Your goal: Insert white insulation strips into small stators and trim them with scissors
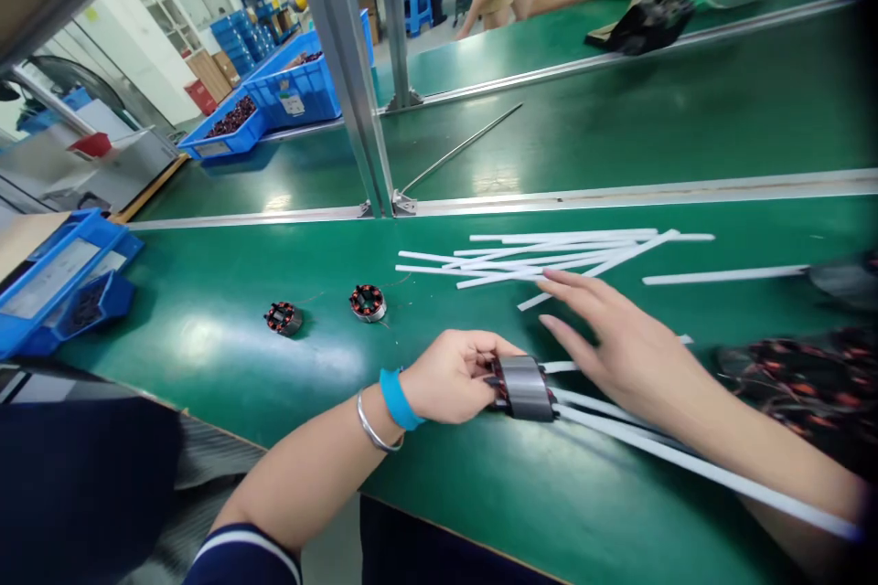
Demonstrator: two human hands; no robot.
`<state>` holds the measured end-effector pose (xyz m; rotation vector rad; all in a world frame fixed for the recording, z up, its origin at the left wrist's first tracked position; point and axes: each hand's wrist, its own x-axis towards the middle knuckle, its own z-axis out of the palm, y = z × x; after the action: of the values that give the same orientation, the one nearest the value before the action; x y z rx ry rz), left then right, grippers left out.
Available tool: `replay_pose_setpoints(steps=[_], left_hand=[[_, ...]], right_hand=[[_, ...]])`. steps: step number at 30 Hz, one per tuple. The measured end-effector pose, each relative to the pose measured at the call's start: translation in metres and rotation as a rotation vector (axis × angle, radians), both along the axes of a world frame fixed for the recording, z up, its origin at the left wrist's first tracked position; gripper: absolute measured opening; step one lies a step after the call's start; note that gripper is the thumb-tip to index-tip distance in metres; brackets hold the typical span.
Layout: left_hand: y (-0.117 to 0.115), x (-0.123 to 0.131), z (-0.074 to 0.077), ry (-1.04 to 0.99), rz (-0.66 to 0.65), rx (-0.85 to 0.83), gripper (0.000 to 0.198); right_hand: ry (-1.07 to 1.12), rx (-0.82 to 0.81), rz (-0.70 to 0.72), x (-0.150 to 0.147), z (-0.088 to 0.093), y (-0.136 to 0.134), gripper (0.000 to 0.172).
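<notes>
My left hand (456, 377) is closed around a grey metal stator (525, 387) with copper windings, held on the green table near its front edge. Long white strips (686, 462) stick out of the stator toward the right. My right hand (617, 343) hovers just above and right of it, fingers stretched out flat toward a loose pile of white strips (549, 254). A blue band and a metal bangle sit on my left wrist.
Two small wound stators (369, 303) (283, 318) lie on the green table (206, 311) to the left. A blue tray (61, 279) sits at the far left, blue bins (294, 87) behind. A metal post (357, 110) rises mid-table. Other people work at the far bench.
</notes>
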<state>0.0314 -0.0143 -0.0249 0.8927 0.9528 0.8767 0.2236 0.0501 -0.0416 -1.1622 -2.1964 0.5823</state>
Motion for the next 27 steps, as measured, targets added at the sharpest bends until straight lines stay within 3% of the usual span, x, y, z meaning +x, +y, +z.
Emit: replay_pose_setpoints(steps=[4,7,11,13,15,18,23,27], left_hand=[[0.003,-0.004,0.0,-0.024,-0.102,-0.07,0.037],[0.003,-0.006,0.004,-0.019,-0.132,-0.062,0.036],[0.003,-0.01,0.012,0.203,-0.072,0.206,0.028],[0.003,-0.013,0.014,0.346,-0.044,0.377,0.028],[0.003,-0.015,0.015,0.342,-0.058,0.425,0.026],[0.003,-0.015,0.015,0.201,-0.07,0.283,0.029],[0.001,-0.008,0.014,0.05,-0.006,0.036,0.031],[0.002,-0.004,0.013,0.019,0.016,0.015,0.032]], right_hand=[[-0.103,0.07,0.036,-0.008,-0.012,0.003,0.037],[-0.086,0.066,0.054,-0.01,-0.005,-0.002,0.029],[0.038,0.011,0.057,0.0,0.017,-0.01,0.022],[0.112,-0.085,0.158,0.009,0.029,-0.015,0.02],[0.209,-0.249,0.297,0.018,0.039,-0.02,0.023],[0.333,-0.429,0.397,0.026,0.05,-0.025,0.022],[0.396,-0.487,0.261,0.026,0.058,-0.028,0.023],[0.435,-0.524,0.265,0.015,0.053,-0.032,0.032]])
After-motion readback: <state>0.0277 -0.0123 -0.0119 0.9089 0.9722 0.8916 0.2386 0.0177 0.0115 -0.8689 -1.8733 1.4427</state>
